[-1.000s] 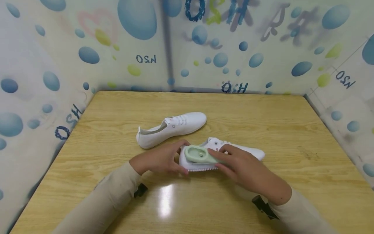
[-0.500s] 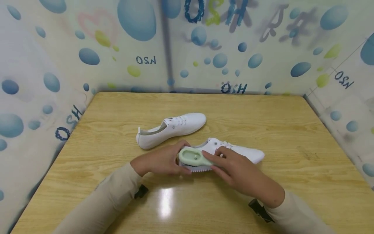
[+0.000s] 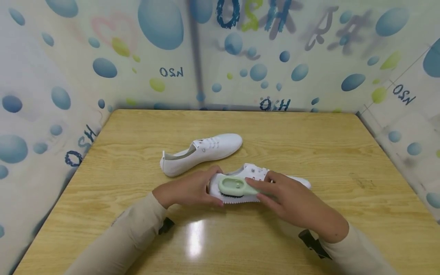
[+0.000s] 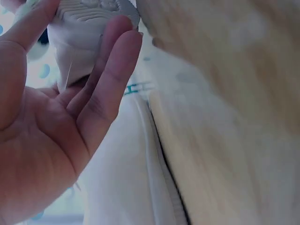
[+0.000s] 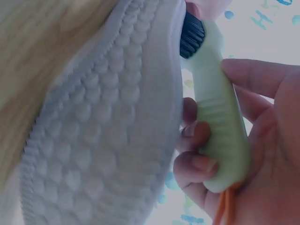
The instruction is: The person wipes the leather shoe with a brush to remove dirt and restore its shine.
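A white lace-up shoe (image 3: 249,173) points its toe to the right on the table, its near side tilted up. My left hand (image 3: 194,188) grips its heel, thumb and fingers on either side; the heel (image 4: 75,42) also shows in the left wrist view. My right hand (image 3: 295,200) holds a pale green shoe brush (image 3: 233,186) by its handle, fingers curled round it. The brush's black bristles (image 5: 192,35) meet the shoe's side near the heel. In the right wrist view the knobbly sole (image 5: 103,122) faces the camera, and an orange cord (image 5: 225,206) hangs from the handle.
A second white shoe (image 3: 203,152) lies just behind, toe to the right. Both stand on a wooden table (image 3: 103,160), closed in at the back and sides by patterned walls (image 3: 154,88).
The brush in my right hand slid left toward the heel, then back right along the shoe's side. My left hand keeps its grip on the heel, and the other shoe stays put.
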Action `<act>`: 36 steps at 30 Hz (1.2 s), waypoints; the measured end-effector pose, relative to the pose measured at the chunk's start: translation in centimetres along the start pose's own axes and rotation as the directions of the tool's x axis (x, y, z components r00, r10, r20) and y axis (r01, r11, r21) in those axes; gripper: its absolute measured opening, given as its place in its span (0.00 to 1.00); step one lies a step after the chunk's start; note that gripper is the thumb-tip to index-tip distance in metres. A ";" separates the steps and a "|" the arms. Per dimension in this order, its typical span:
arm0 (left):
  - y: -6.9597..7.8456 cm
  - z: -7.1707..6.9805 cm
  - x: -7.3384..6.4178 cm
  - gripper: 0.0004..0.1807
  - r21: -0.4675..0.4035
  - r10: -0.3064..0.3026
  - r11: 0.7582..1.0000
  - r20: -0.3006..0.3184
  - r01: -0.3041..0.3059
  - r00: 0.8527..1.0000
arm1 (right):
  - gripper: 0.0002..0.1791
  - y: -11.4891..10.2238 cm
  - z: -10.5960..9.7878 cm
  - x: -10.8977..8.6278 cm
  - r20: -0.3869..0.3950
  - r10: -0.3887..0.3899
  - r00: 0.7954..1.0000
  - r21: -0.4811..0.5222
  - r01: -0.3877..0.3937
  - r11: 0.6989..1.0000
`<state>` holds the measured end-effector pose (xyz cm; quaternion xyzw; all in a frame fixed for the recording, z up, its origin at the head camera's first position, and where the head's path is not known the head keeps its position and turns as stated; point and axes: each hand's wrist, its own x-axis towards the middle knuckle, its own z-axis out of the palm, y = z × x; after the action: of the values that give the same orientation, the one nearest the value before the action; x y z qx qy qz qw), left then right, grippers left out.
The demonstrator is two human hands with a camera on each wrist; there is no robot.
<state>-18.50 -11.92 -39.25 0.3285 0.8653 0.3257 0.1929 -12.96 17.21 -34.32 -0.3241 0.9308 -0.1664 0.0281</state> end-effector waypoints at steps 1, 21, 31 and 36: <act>-0.1 -0.2 -0.1 0.38 0.000 0.000 1.000 0.000 0.000 1.000 | 0.24 0.0 -0.2 -0.1 0.007 0.007 1.000 0.006 -0.007 1.000; -0.8 -1.3 -0.4 0.39 -0.053 -0.018 0.998 0.004 0.019 1.000 | 0.27 -0.3 2.6 0.7 -0.178 -0.115 0.977 -0.091 0.100 0.991; -0.8 -1.2 -0.3 0.41 -0.043 -0.065 0.997 0.021 0.066 0.998 | 0.25 0.3 -1.6 -0.6 0.002 0.033 0.999 -0.054 -0.033 0.998; -0.9 -1.1 -0.3 0.41 -0.030 -0.064 0.997 0.018 0.064 0.998 | 0.25 0.4 -1.6 -0.8 0.011 0.031 0.999 -0.026 -0.031 0.999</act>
<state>-19.26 -13.14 -39.03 0.3004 0.8687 0.3295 0.2158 -12.84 18.40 -33.03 -0.3108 0.9377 -0.1520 0.0318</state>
